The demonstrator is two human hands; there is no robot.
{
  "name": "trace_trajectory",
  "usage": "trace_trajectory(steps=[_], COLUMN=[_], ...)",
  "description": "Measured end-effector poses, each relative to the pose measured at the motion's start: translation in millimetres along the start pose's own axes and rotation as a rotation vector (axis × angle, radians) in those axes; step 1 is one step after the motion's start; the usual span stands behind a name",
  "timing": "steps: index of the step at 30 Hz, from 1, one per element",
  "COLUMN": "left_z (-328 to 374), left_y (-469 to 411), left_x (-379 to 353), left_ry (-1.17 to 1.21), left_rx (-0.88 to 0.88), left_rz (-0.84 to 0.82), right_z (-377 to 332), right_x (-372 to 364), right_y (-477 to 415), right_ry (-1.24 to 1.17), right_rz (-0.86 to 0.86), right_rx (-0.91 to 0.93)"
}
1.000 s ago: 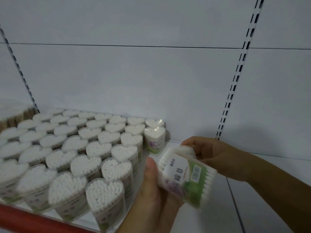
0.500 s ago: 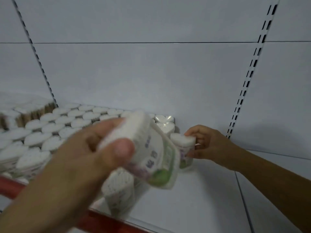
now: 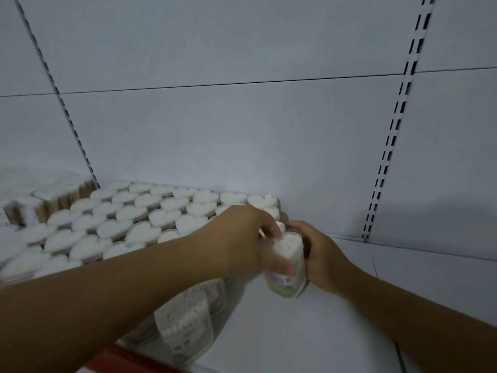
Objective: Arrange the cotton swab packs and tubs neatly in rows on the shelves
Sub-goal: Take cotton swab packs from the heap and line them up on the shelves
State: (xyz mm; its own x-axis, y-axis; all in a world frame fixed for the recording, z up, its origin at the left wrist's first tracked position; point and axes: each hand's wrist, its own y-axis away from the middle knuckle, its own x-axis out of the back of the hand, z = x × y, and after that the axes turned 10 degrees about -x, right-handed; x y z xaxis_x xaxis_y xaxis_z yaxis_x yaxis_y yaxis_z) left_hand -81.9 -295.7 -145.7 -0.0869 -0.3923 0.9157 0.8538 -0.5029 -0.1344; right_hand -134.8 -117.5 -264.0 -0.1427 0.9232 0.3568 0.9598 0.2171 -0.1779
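White shelf [image 3: 309, 332] carried a block of heart-shaped tubs [image 3: 139, 219], packed in rows. Just right of the block's near corner, left hand [image 3: 242, 238] and right hand [image 3: 322, 254] met on one tub [image 3: 289, 265], upright, apparently resting on the shelf; motion blur. Left grip clamped over its top, thumb down the front. Right grip curled round its right side.

We see a tub [image 3: 287, 267] of clear, glossy plastic packed with soft white cotton, on a smooth, matt shelf [image 3: 309, 335] with matt back panels [image 3: 242, 135].
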Motion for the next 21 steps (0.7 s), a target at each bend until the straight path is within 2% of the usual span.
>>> trace_trajectory(steps=[5,10,15,19,21], left_z=[-6.2,-18.6,-22.0,-22.8,-26.3], left_y=[-2.2,1.6,-1.0,-5.1,-10.5], left_x=[2.0,-4.7,-8.0,-3.6,-1.4], left_ry=[-0.099,-0.295,-0.431,-0.477,-0.509], left_rx=[-0.088,-0.177,-0.294,-0.385,-0.348], left_rz=[-0.014,-0.070,-0.091,-0.161,-0.259], right_z=[2.0,0.2,-3.3,-8.5,-11.9], right_x=[6.5,6.0,2.8,1.7,0.0], right_y=[-5.4,-9.0,-8.7,-7.8,-3.2], right_ry=[-0.011,-0.081,-0.006,0.042,0.055], right_rz=[-0.019,0.050,0.069,0.123,0.175], right_rx=[-0.079,-0.165,-0.194,-0.208,-0.235])
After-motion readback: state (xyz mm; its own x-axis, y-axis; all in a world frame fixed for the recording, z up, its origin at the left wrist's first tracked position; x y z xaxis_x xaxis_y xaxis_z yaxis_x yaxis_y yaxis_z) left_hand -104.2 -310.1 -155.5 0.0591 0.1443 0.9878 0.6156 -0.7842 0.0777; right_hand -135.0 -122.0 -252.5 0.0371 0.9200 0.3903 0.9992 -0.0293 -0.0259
